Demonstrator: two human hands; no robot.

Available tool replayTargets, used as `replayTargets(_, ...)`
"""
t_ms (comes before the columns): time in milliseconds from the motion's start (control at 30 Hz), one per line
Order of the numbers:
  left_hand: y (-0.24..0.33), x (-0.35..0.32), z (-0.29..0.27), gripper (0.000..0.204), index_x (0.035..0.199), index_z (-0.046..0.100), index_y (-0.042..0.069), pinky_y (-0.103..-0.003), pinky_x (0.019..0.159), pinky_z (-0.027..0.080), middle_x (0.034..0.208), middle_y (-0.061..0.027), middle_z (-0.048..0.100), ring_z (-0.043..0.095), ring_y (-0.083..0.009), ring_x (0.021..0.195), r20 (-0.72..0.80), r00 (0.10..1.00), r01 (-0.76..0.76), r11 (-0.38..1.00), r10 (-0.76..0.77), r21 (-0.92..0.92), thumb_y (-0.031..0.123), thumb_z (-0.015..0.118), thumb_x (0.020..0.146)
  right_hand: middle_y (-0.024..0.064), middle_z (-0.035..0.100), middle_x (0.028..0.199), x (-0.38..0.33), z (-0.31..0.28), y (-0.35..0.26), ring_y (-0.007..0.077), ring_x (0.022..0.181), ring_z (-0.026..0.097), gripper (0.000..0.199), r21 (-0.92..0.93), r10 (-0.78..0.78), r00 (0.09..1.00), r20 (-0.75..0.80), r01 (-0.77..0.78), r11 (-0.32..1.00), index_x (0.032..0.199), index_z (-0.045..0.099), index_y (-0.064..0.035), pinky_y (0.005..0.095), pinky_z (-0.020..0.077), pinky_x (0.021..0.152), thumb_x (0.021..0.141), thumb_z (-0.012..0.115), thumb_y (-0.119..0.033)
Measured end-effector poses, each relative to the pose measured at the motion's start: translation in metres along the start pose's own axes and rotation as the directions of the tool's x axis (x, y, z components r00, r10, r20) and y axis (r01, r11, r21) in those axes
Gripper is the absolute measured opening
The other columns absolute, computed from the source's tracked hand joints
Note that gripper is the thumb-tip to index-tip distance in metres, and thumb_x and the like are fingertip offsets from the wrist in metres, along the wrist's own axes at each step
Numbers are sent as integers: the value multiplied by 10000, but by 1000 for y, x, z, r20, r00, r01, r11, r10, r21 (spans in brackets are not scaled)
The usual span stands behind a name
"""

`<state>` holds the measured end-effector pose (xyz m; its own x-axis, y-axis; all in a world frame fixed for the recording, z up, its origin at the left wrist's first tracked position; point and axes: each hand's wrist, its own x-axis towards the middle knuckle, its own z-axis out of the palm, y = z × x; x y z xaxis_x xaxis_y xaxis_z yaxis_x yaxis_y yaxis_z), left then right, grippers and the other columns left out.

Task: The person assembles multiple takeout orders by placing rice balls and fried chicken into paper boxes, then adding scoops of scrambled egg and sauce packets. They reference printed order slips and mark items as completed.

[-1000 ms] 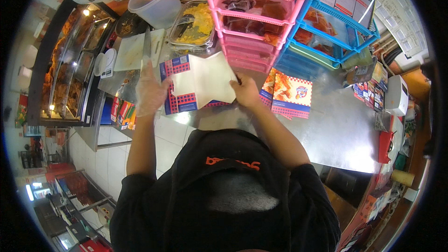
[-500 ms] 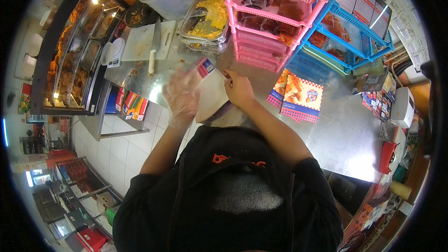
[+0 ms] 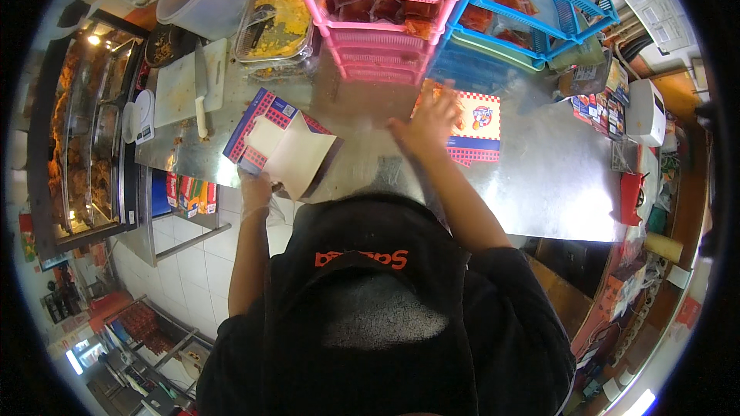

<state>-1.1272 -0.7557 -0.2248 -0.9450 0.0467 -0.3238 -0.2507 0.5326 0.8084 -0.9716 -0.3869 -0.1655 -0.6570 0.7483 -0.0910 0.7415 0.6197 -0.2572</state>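
The left hand [image 3: 254, 189] has its grip pinched on the lower edge of a partly unfolded cardboard food box [image 3: 281, 142], blue and red checked outside and plain cream inside, which lies at about 10 o'clock on the steel surface [image 3: 539, 185]. The right hand [image 3: 428, 119] is spread, fingers apart, reaching to 12 o'clock and touching the near edge of a stack of flat printed boxes [image 3: 474, 127]. Beyond them, at 12 o'clock, stands a pink drawer rack [image 3: 385, 31], with a blue basket rack [image 3: 532, 15] at 1 o'clock. At 11 o'clock sit a tray of yellow food [image 3: 281, 27], a white cutting board [image 3: 181, 85] with a knife [image 3: 202, 88] on it, and a clear plastic jug [image 3: 204, 0].
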Motion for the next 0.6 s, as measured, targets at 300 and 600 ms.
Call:
replayTargets(300, 45, -24, 7, 1001, 1507, 176, -141, -518, 1225, 202, 1571, -328, 203, 225, -437, 1476, -199, 883, -276, 812, 426, 514, 317, 795, 866, 280, 284, 1618, -4, -3, 130, 477, 1507, 242, 1083, -32, 130, 977, 167, -126, 992, 1531, 371, 1, 544, 301, 1207, 722, 840, -545)
replayTargets(600, 187, -81, 49, 701, 1434, 450, 5, -500, 1136, 361, 1437, -240, 495, 463, -401, 1351, 259, 288, -955, 256, 922, 152, 286, 786, 887, 226, 693, 872, -54, -156, 139, 386, 773, 694, 191, 398, 146, 915, -377, 17, 917, 1091, 693, 1, 405, 538, 716, 1001, 564, -107)
